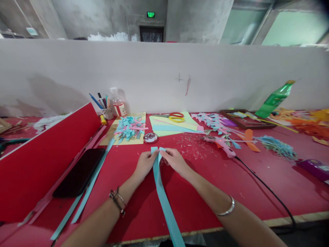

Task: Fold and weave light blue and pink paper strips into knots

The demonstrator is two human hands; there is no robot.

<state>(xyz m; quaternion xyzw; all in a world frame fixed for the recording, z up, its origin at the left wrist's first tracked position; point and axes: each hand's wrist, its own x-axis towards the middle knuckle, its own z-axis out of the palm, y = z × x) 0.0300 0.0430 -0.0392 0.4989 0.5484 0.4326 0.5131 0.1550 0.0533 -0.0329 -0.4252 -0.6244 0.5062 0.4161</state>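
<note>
A long light-blue paper strip (162,197) runs from between my hands down past the table's front edge. Its upper end is pinched on the left side by my left hand (146,162), fingers closed. My right hand (175,160) grips the same strip close by on the right, and a short end of paper stands up between the thumbs. Just beyond my hands lies a small round tin (150,138) with a dark pattern. Behind it sits a heap of cut blue and pink paper pieces (130,128) on a yellow sheet (140,140).
A black phone (79,173) and more blue strips (96,178) lie left, beside a red board (51,161). Scissors (177,117) rest on coloured sheets (167,128). At right are a pink glue gun (221,144) with its cord (267,188) and a green bottle (275,100).
</note>
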